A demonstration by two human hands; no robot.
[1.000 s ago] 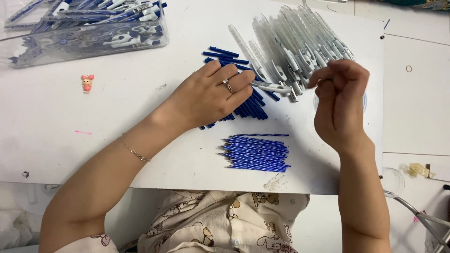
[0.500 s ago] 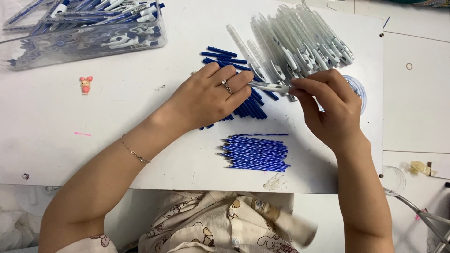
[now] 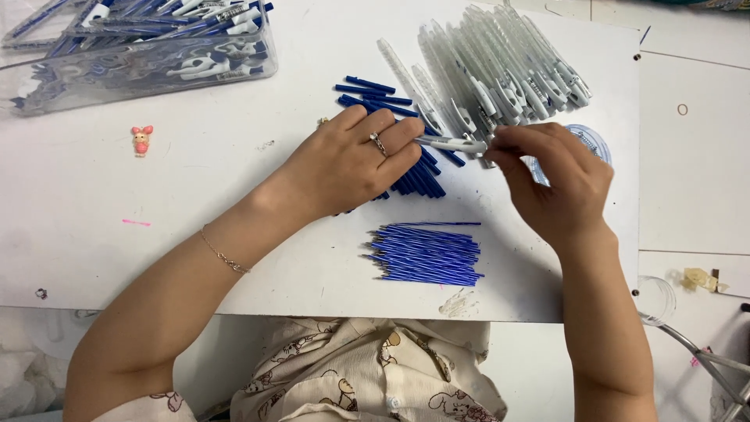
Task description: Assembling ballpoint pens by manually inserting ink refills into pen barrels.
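Left hand (image 3: 355, 160) palm down on white table (image 3: 195, 211), forearm running off toward 7 o'clock, fingers curled over blue caps pile (image 3: 414, 176). Right hand (image 3: 558, 180) arched, wrist toward 5 o'clock. Clear pen barrel (image 3: 451, 144) pinched between both hands' fingertips: long axis 9-to-3, left end at left fingers, right end in right pinch. Clear barrels heap (image 3: 500, 70) at 12 o'clock; blue refills bundle (image 3: 426, 254) at 6 o'clock.
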